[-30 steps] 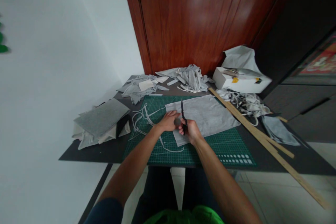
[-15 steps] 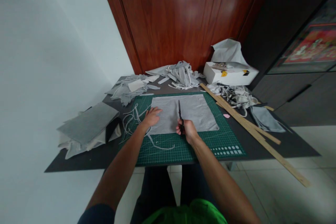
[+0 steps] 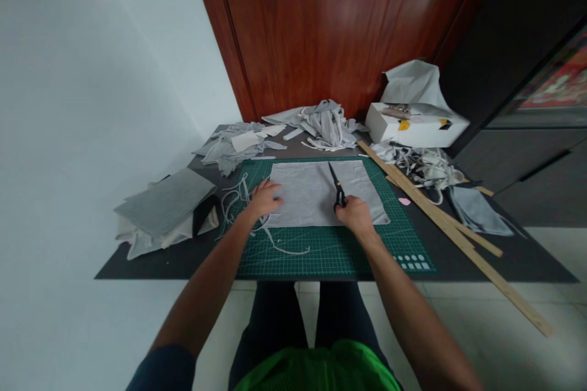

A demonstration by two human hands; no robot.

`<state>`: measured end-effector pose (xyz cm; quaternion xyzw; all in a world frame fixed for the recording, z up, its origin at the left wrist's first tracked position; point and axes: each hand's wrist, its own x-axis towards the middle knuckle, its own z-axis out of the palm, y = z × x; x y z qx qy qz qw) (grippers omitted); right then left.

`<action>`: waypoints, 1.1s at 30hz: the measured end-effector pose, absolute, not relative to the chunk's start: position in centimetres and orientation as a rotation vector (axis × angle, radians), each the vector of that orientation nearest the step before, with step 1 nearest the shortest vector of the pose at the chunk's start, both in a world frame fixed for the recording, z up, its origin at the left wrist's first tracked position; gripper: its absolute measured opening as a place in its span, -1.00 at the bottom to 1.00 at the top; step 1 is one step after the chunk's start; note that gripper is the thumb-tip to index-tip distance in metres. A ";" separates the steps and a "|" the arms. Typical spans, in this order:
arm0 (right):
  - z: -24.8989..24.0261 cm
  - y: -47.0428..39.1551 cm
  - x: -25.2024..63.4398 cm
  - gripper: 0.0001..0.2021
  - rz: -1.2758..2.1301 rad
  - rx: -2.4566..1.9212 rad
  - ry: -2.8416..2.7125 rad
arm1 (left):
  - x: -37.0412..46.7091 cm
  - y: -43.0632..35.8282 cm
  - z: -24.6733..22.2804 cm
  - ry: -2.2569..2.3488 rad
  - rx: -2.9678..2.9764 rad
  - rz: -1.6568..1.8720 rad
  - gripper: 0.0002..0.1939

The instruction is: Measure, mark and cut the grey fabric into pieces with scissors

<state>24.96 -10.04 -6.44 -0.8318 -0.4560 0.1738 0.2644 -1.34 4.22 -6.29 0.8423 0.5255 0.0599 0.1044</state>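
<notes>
A light grey rectangle of cloth [image 3: 307,195] lies flat on the green cutting mat [image 3: 312,256]. My right hand [image 3: 355,212] grips a pair of black scissors [image 3: 339,186] by the handles, over the right half of the cloth, with the blades closed and pointing away from me. At the cloth's left edge rests my left hand [image 3: 266,198], fingers spread on the fabric. Thin grey fabric strips [image 3: 236,198] lie tangled beside and under that hand, and one loose end trails across the mat below the cloth.
Wooden rulers [image 3: 426,214] cross the table's right side and overhang its front edge. Grey fabric scraps [image 3: 328,125] are heaped at the back, beside a white box [image 3: 408,128]. Folded cloth [image 3: 167,201] is stacked at left. Cord-like scraps [image 3: 424,165] lie at right.
My right hand has moved to the right over the cloth with the scissors, whose tips now tilt to the left. My left hand stays at the cloth's left edge. The view has shifted slightly.
</notes>
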 end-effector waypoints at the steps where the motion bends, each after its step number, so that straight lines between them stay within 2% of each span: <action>1: -6.3 -10.2 25.8 -0.79 0.394 -2.326 -1.252 | -2.0 4.0 -6.1 1.566 2.474 0.166 -0.39; 5: -5.9 -10.9 28.8 -0.66 0.231 -2.541 -1.162 | -4.9 2.8 -5.7 1.469 2.446 0.046 -0.28; 7: -5.7 -11.3 29.7 -0.63 0.207 -2.592 -1.094 | -5.9 2.5 -5.9 1.362 2.470 0.077 -0.30; 12: -5.5 -11.9 30.4 -0.59 0.194 -2.619 -1.053 | -7.2 3.1 -6.4 1.318 2.486 0.317 -0.78; 19: -5.5 -11.8 30.8 -0.58 0.175 -2.598 -1.080 | -6.4 2.9 -5.0 1.963 2.501 0.302 -0.75; 24: -6.0 -11.6 31.3 -0.60 0.182 -2.601 -1.045 | -2.8 2.6 -4.7 1.950 2.433 0.189 -0.59; 29: -6.3 -11.4 31.7 -0.59 0.138 -2.610 -0.980 | -0.8 4.1 -4.6 1.843 2.170 0.092 -0.67; 33: -6.3 -11.4 32.0 -0.63 0.134 -2.636 -0.992 | -1.4 5.3 -3.8 1.804 2.110 0.264 -0.66</action>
